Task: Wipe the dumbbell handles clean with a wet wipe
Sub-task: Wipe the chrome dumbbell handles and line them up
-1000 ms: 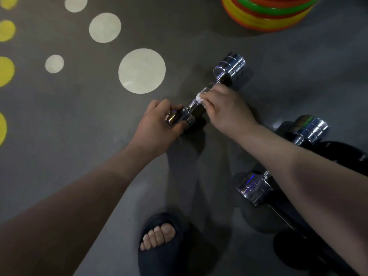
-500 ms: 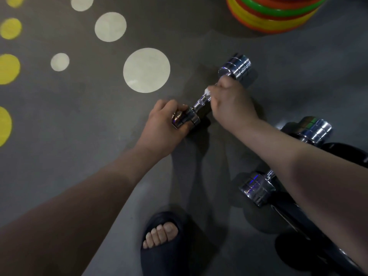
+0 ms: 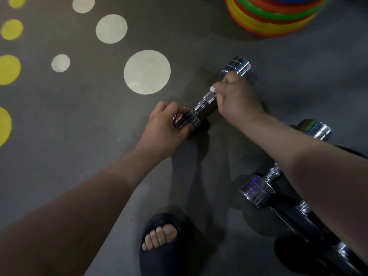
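Wiping of the first handle is in hand: the shiny chrome dumbbell (image 3: 206, 100) lies slantwise on the dark grey floor (image 3: 79, 136) near the middle of the view, its near head to the left and its far head further off to the right. The left hand (image 3: 165, 124) grips the near head, fingers curled over it, apparently to steady the bar against rolling. The right hand (image 3: 237, 100) is closed round the far part of the knurled handle with the crumpled white wet wipe (image 3: 213, 89) pinched in its fingers; only a small tuft shows, just short of the far head. The stroke seems to have reached its far end, so the next move probably calls for a return pull toward the near head, perhaps with a turn of the bar to reach the underside, which cannot be seen. A second chrome dumbbell (image 3: 256, 191) lies to the right, partly under the right forearm, its handle apparently not yet being wiped. Compared with a second ago, the right hand has slid from just beside the left hand along the handle to its far part, baring the knurled stretch between the hands; the left hand has kept its hold, and the dumbbell lies much where it did.
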Tool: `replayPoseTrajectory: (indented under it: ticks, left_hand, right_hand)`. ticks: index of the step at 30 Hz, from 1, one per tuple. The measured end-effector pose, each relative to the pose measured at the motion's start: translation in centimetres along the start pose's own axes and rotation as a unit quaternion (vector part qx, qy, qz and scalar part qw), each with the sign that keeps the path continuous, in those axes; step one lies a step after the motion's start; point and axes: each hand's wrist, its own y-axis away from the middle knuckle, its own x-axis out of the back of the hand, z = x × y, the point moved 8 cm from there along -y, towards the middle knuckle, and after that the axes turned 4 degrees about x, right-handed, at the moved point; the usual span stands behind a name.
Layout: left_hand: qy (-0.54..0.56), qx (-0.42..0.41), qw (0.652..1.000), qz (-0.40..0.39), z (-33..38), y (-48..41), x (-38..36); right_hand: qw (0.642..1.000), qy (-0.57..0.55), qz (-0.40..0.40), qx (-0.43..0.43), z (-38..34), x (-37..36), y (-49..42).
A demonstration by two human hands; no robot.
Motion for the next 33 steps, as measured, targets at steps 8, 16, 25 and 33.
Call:
replayPoseTrajectory:
  ticks: [8,16,25,33]
  left_hand:
    - [0.003,-0.01,1.0,0.002,0.2,0.2,-0.2]
    - [0.019,0.003,1.0,0.002,0.0,0.1,0.1]
    - [0.027,0.011,1.0,0.007,-0.7,-0.2,0.2]
    - [0.022,0.014,1.0,0.01,-0.7,-0.3,0.3]
  right_hand:
    - [1.0,0.005,-0.017,-0.023,-0.6,0.0,0.2]
    - [0.998,-0.047,-0.029,0.025,-2.4,-1.0,1.5]
    - [0.998,-0.058,0.006,0.017,-2.3,-0.9,1.4]
    - [0.999,-0.024,0.016,-0.043,-1.0,0.2,1.2]
